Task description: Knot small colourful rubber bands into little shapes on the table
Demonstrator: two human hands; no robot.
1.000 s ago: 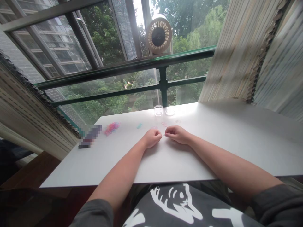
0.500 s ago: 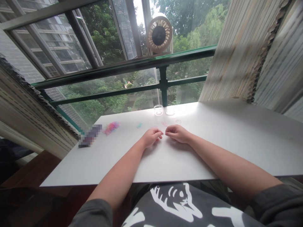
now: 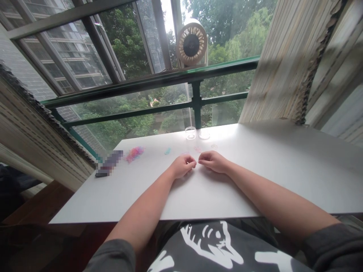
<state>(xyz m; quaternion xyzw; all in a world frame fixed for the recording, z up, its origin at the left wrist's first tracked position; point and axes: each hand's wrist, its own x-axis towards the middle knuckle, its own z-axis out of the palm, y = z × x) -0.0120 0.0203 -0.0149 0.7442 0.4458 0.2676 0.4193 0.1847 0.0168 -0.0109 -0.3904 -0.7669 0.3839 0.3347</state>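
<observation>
Over the middle of the white table, my left hand and my right hand face each other, fingertips nearly touching. Both are closed in a pinch; whatever they hold is too small to make out. Just beyond them lie small pink pieces and another faint pinkish piece. A small teal piece is to the left of my left hand. Farther left sits a loose pile of pink, red and purple bits.
A clear round container and a shallow clear dish stand at the table's back edge. A blurred dark object lies at the left. Behind are a round fan, a green railing and curtains.
The fingers of my left hand have curled in a little more, and the thin bit seen between my fingertips no longer shows. The view has shifted slightly.
</observation>
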